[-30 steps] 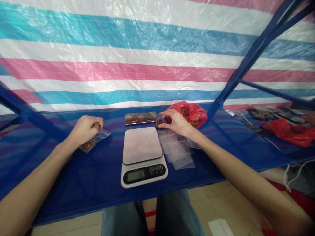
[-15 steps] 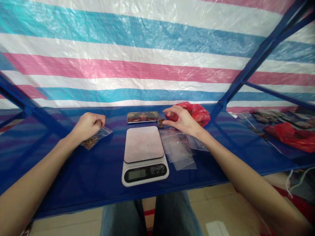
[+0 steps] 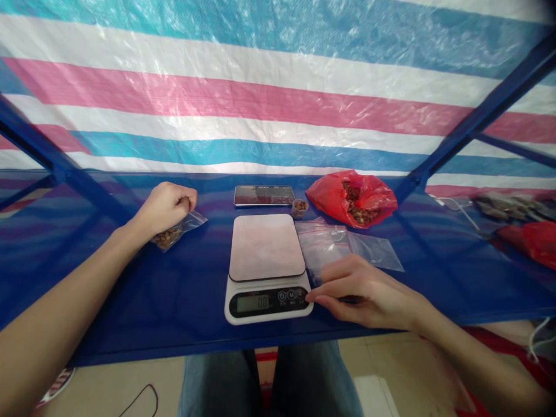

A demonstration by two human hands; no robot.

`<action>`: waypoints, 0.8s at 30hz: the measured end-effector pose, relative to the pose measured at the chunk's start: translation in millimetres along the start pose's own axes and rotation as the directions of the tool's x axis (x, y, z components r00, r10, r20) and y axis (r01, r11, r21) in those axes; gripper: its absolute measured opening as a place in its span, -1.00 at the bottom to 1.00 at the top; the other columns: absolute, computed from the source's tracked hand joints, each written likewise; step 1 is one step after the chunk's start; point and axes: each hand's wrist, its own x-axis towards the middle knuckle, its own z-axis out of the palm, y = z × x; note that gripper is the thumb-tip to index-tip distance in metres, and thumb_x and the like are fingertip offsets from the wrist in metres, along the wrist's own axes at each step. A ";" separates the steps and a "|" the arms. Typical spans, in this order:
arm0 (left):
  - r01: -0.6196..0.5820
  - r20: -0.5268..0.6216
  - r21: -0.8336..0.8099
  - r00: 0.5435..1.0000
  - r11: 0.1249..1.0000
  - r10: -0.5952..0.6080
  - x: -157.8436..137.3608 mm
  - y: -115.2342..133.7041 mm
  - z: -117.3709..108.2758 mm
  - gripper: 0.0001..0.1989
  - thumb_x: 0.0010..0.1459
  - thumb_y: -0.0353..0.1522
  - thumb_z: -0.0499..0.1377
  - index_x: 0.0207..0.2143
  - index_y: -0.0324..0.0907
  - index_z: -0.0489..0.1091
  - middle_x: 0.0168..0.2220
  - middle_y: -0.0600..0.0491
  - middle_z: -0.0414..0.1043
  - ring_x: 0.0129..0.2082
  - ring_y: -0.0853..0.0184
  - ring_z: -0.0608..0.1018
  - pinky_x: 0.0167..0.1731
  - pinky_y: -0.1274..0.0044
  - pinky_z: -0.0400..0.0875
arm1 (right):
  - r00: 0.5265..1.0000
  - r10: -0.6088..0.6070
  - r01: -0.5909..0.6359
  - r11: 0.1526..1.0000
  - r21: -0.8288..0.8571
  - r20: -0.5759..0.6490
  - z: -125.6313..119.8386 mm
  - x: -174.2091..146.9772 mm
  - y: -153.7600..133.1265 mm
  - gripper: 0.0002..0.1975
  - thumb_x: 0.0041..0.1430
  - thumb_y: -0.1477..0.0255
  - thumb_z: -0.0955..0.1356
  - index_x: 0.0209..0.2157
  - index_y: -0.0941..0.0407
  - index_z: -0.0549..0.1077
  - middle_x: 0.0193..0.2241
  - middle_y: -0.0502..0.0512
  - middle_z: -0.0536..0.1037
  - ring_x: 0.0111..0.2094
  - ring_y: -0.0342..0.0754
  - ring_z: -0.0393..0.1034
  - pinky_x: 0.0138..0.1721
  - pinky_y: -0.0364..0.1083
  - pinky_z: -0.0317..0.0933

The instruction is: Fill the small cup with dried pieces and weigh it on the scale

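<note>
My left hand (image 3: 169, 205) is closed over the top of a small clear zip bag (image 3: 167, 236), which holds brown, pellet-like pieces and rests on the blue tabletop. At the front right corner of a white kitchen scale (image 3: 267, 246), my right hand (image 3: 358, 292) has its fingers stretched out, the tips at the rightmost button; it holds nothing. The scale's pan is bare and its display reads 0.0. Behind the pan stands a small clear cup (image 3: 299, 208) of brown pieces. Flat clear zip bags (image 3: 325, 240) lie between the scale and my right hand.
An open red plastic bag (image 3: 334, 200) with more brown pieces sits at the back right. A phone (image 3: 264, 196) lies behind the scale. Blue metal bars (image 3: 419, 174) slant up at both sides, with a striped tarp (image 3: 243, 104) behind. Another red bag (image 3: 534, 240) lies far right.
My right hand has left the small cup and come forward to the scale's buttons. The cup stays beside the phone. My left hand remains at the zip bag, and the view has tilted down slightly.
</note>
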 end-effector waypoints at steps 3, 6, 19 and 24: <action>-0.009 -0.009 0.007 1.000 1.000 0.009 -0.6 -0.4 0.2 -0.77 -0.03 -0.43 -0.04 -0.62 -0.17 0.35 -0.62 0.10 0.37 -0.56 0.37 0.42 -0.40 0.54 0.19 | 0.999 0.046 -0.046 0.999 0.010 -0.016 0.6 -1.2 2.1 -0.72 0.48 0.41 0.31 -0.24 0.17 0.64 -0.52 0.02 0.44 -0.52 -0.18 0.25 -0.47 -0.10 -0.03; -0.011 -0.008 0.011 1.000 1.000 0.011 -1.1 -0.9 -0.4 -0.76 -0.02 -0.45 -0.04 -0.62 -0.18 0.37 -0.61 0.10 0.39 -0.55 0.38 0.44 -0.39 0.54 0.19 | 0.999 0.026 -0.027 0.999 -0.035 -0.026 0.6 1.4 -0.4 -0.74 0.47 0.42 0.31 -0.22 0.16 0.64 -0.52 0.01 0.44 -0.50 -0.17 0.24 -0.46 -0.09 -0.03; 0.004 0.007 0.013 1.000 1.000 -0.004 -2.1 5.2 -3.5 -0.76 0.01 -0.51 -0.02 -0.60 -0.20 0.37 -0.60 0.09 0.38 -0.52 0.37 0.43 -0.39 0.54 0.16 | 0.995 0.057 -0.060 0.998 -0.027 -0.082 11.2 1.1 -2.2 -0.76 0.44 0.45 0.33 -0.19 0.14 0.67 -0.56 0.01 0.46 -0.53 -0.15 0.29 -0.49 -0.08 0.01; -0.008 -0.009 0.022 1.000 1.000 0.009 -1.4 1.2 -0.9 -0.77 -0.02 -0.48 -0.03 -0.62 -0.16 0.36 -0.59 0.08 0.39 -0.53 0.33 0.45 -0.39 0.50 0.18 | 0.991 0.071 -0.069 0.997 0.021 -0.115 8.0 5.4 -9.5 -0.71 0.46 0.41 0.32 -0.25 0.15 0.68 -0.58 0.00 0.46 -0.57 -0.18 0.28 -0.51 -0.11 0.03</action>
